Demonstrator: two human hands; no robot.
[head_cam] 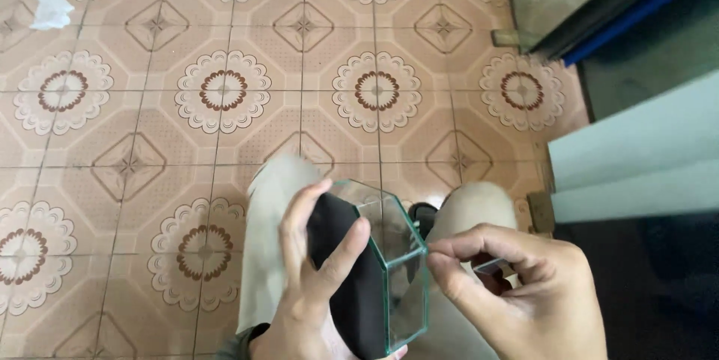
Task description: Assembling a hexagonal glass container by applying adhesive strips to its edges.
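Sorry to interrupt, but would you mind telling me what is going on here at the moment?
A person, seen from above, holds a small clear glass box with angled sides over their lap. The left hand presses a black cloth against the box, thumb and fingers spread over it. The right hand pinches the box's right edge with its fingertips. Below is a patterned tile floor, with a crumpled white scrap lying at the far left.
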